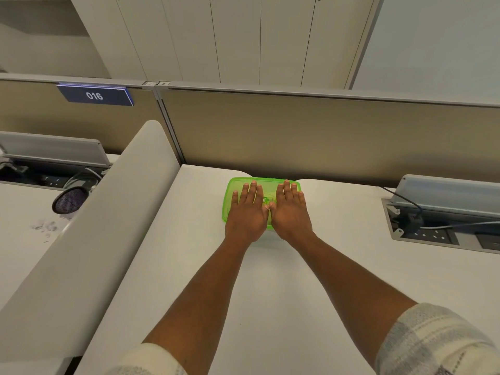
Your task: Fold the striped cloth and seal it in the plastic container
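Observation:
A green translucent plastic container (267, 183) with its lid on sits on the white desk (270, 293), close to the back partition. My left hand (247, 212) lies flat, palm down, on the left half of the lid. My right hand (290, 209) lies flat on the right half, thumbs almost touching in the middle. Both hands have their fingers spread and grip nothing. The striped cloth cannot be made out; the hands and the green lid hide the inside.
A beige partition (324, 136) runs along the back of the desk. A rounded white divider (108, 226) borders the left side. At the right, an open cable tray (443, 226) holds sockets and cables. A dark round mesh object (71, 200) lies on the neighbouring desk.

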Motion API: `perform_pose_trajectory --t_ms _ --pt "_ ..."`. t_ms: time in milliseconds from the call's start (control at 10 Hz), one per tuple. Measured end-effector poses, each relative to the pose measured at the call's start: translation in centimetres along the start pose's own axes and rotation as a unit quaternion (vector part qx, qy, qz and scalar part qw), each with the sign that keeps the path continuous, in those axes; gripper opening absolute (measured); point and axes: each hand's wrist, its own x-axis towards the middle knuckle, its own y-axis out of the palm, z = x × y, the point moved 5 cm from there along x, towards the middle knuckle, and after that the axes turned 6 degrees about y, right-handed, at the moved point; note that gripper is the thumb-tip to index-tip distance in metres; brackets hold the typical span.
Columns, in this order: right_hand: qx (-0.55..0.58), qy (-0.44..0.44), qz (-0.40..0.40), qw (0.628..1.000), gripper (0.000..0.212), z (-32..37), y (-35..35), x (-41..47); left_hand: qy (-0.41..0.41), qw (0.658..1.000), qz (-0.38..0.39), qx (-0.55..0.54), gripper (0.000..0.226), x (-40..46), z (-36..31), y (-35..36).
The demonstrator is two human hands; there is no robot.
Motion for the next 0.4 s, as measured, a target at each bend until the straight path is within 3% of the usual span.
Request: perform_pose_trajectory --t_ms 200,400 --pt "0.033 -0.001 0.026 0.999 0.059 -0.1 -1.1 -0.1 -0.011 0.999 0.029 -0.034 0.061 -0.1 -0.4 -0.8" --pt "0.050 -0.012 -0.024 0.998 0.060 -0.2 -4.6 -1.0 0.007 0.999 -0.035 -0.034 0.061 -0.8 -2.4 -4.7"
